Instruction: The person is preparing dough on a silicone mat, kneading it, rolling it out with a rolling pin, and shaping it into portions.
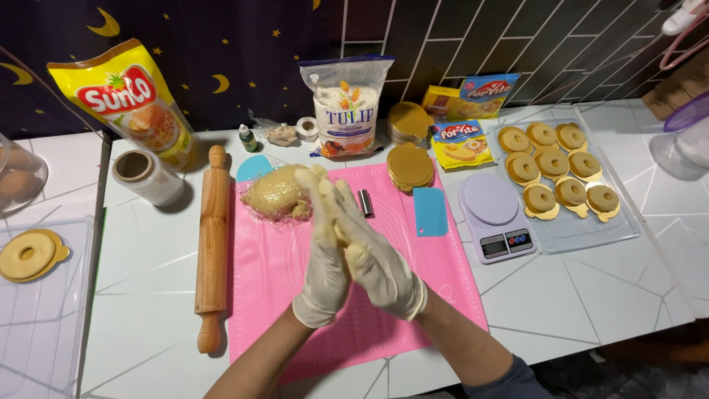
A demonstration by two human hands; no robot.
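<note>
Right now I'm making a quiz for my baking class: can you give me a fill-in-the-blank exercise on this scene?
1. Both gloved hands are pressed together above the ____ mat.
2. The wooden rolling pin lies to the ____ of the mat.
3. The ring-shaped pastries sit on a clear tray beside the kitchen ____.

Missing words: pink; left; scale

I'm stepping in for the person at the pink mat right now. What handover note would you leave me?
Left hand and right hand: gloved, palms pressed together above the pink mat; whether dough is between them is hidden.
Dough lump sits on wrap at the mat's top left; rolling pin lies left of it, blue scraper and scale to the right.
Done: nine ring pastries on the tray.
Left: the dough lump remains unshaped.
</note>
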